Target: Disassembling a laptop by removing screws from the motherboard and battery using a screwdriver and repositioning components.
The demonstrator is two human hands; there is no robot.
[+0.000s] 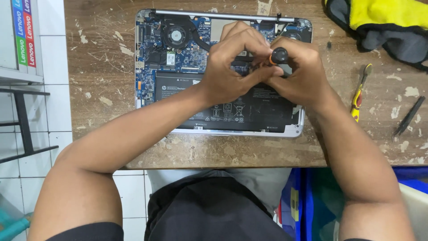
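Head view: both hands, left hand (227,71) and right hand (298,73), clamp the screwdriver (277,56) over the opened laptop (178,53); a slip could gouge its board.

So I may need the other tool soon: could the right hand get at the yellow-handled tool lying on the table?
Probably yes. The yellow-handled tool lies in the open on the table, just beside the right hand, with nothing on or in front of it. But that hand is gripping the screwdriver and would have to let go first.
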